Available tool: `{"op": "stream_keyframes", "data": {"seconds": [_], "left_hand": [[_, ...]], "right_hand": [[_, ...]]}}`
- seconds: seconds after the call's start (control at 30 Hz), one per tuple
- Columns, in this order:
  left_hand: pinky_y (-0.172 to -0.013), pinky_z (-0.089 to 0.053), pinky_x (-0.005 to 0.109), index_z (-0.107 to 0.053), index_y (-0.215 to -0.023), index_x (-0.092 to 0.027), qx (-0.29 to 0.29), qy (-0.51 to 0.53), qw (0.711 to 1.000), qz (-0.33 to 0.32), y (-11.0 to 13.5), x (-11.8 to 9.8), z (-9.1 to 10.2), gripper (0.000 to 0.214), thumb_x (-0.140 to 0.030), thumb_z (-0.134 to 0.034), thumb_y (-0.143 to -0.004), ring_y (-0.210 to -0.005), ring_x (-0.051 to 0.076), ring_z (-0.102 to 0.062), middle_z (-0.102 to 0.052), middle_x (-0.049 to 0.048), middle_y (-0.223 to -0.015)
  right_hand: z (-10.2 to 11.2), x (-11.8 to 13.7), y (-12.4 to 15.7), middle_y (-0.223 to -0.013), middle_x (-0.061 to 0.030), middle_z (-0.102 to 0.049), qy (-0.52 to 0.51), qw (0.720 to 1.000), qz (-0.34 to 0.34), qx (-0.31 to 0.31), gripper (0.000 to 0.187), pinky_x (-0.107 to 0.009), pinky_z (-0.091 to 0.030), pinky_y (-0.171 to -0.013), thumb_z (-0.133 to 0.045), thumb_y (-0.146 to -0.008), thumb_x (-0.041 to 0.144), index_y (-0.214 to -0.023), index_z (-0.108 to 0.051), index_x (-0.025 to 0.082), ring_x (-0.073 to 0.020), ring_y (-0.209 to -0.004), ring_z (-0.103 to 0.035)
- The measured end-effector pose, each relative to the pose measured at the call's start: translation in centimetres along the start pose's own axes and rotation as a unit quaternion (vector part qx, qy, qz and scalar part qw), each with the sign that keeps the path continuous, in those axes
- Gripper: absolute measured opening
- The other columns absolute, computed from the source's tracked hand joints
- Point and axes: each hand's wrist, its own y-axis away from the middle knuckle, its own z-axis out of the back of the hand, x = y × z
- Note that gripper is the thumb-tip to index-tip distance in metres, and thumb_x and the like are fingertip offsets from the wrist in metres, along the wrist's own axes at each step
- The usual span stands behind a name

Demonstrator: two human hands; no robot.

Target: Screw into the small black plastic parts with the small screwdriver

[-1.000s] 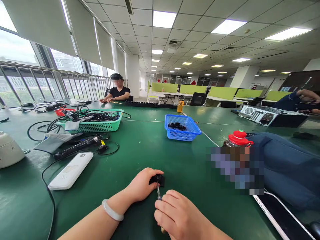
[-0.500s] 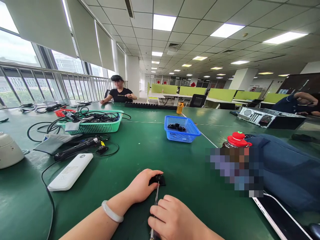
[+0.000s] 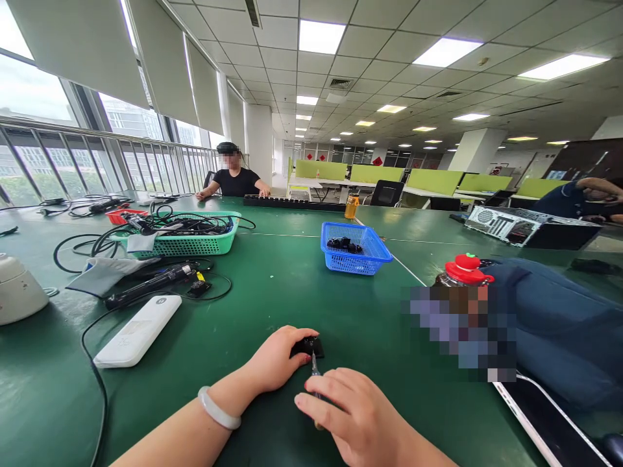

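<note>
My left hand [image 3: 276,359], with a pale bangle on the wrist, is closed on a small black part [image 3: 311,347] and presses it onto the green table [image 3: 272,285]. My right hand [image 3: 350,415] is wrapped round the handle of a thin screwdriver [image 3: 314,367]. Its metal shaft points up at the black part and its tip touches it. Most of the handle is hidden under my fingers.
A blue basket [image 3: 355,248] with small black parts stands ahead. Left are a green basket [image 3: 185,235] of cables, a white device [image 3: 139,331] and black cords. A red-capped bottle [image 3: 463,272] and blue cloth [image 3: 555,324] lie right. One person [image 3: 234,176] sits far across.
My right hand shifted slightly and turned round the screwdriver, whose shaft now stands steeper against the black part. My left hand stayed on the part. The far person lowered their hands.
</note>
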Motion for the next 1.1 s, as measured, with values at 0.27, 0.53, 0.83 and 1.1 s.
{"op": "stream_keyframes", "data": {"seconds": [0.27,0.53,0.83,1.1], "left_hand": [[-0.098,-0.042,0.035,-0.058,-0.124,-0.029,-0.005,0.008,1.0,-0.004,0.0,0.6,-0.3,0.045,-0.022,-0.058,-0.079,-0.107,0.02,-0.058,-0.065,0.0027,-0.115],[-0.098,-0.043,0.035,-0.06,-0.123,-0.026,0.0,-0.008,1.0,0.005,0.0,-0.1,0.0,0.048,-0.015,-0.057,-0.076,-0.106,0.02,-0.058,-0.066,0.0034,-0.113],[-0.099,-0.043,0.037,-0.05,-0.134,-0.028,-0.018,0.009,1.0,0.009,0.0,0.4,-0.3,0.06,-0.018,-0.058,-0.076,-0.108,0.021,-0.058,-0.063,0.0049,-0.12],[-0.102,-0.04,0.039,-0.042,-0.14,-0.025,-0.009,0.03,0.999,0.024,0.0,0.7,-0.5,0.067,-0.022,-0.061,-0.076,-0.114,0.023,-0.056,-0.064,0.0055,-0.123]], "right_hand": [[0.1,-0.9,0.8,-0.097,-0.0056,-0.068,-0.08,0.991,-0.074,-0.076,0.035,-0.027,-0.053,-0.068,-0.04,-0.081,-0.002,-0.102,-0.056,0.021,-0.0141,-0.076,-0.063],[-0.3,0.4,0.2,-0.08,-0.0034,-0.064,-0.005,0.998,0.048,0.039,0.023,-0.027,-0.043,-0.052,-0.042,-0.086,0.008,-0.089,-0.061,0.02,-0.0139,-0.059,-0.052],[-0.1,0.5,0.0,-0.084,-0.0054,-0.068,0.021,0.998,0.059,0.016,0.028,-0.027,-0.049,-0.056,-0.04,-0.089,0.007,-0.094,-0.064,0.02,-0.0144,-0.062,-0.056],[-0.9,-1.5,0.9,-0.095,-0.0049,-0.069,-0.057,0.991,-0.099,-0.074,0.033,-0.026,-0.056,-0.07,-0.042,-0.083,0.0,-0.094,-0.065,0.022,-0.0135,-0.077,-0.065]]}}
